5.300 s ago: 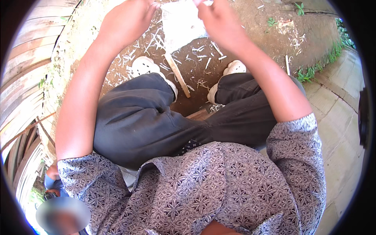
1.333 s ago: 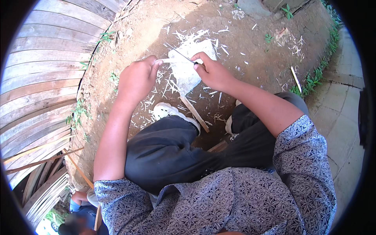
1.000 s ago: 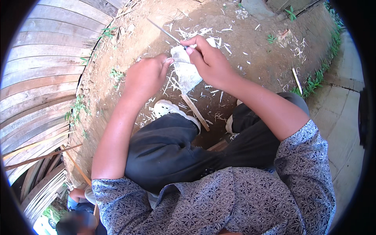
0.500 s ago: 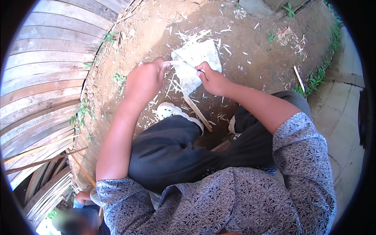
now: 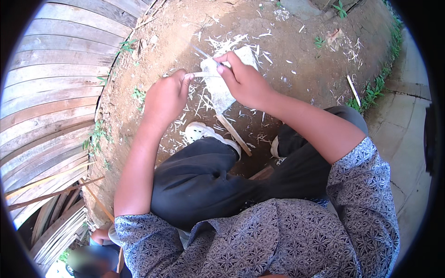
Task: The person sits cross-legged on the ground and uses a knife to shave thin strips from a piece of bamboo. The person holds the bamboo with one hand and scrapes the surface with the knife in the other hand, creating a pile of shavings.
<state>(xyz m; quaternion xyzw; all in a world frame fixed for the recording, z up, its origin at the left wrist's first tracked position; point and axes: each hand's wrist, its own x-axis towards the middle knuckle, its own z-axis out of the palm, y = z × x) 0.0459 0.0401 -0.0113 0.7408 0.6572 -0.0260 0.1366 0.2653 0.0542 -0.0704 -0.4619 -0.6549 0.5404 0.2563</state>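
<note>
My left hand [image 5: 166, 97] is closed on one end of a thin, pale wooden stick [image 5: 203, 74], which points right toward my other hand. In my right hand [image 5: 245, 83] is a slim knife, its blade [image 5: 202, 52] slanting up and to the left, beyond the stick. The fingers of that hand wrap the handle and hide most of it. Under both hands lies a flat, whitish slab [image 5: 219, 95] on the dirt. Pale wood shavings [image 5: 227, 44] are scattered around it.
A longer wooden strip [image 5: 234, 134] lies between the slab and my feet, beside a white clog [image 5: 199, 131]. Wooden planks [image 5: 60, 78] line the left side. Paving [image 5: 405, 125] runs along the right. Part of another person [image 5: 95, 259] shows at the lower left.
My right hand has moved up and to the left along the stick, and the knife blade now reaches farther up-left. My left hand has shifted slightly left, still gripping the stick.
</note>
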